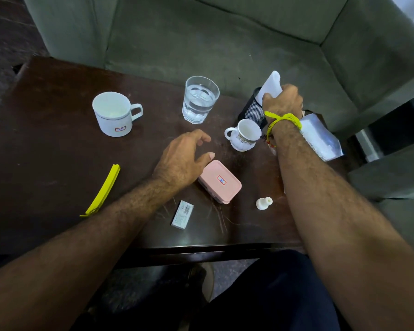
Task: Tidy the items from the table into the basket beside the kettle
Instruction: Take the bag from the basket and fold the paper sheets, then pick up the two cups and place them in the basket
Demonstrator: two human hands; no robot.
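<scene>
Right hand (282,99) grips a white packet (271,83), half into the black mesh basket (253,108) under its fingers. Left hand (182,161) hovers relaxed, pink box (220,181) just beside its thumb, probably the next grab.

Both bare forearms reach forward. The left hand (182,161) hovers palm down, fingers loosely spread and slightly curled, thumb out, holding nothing. The right hand (282,100) (yellow thread tied round its wrist) lies farther forward, its fingers curled round a white object.
</scene>
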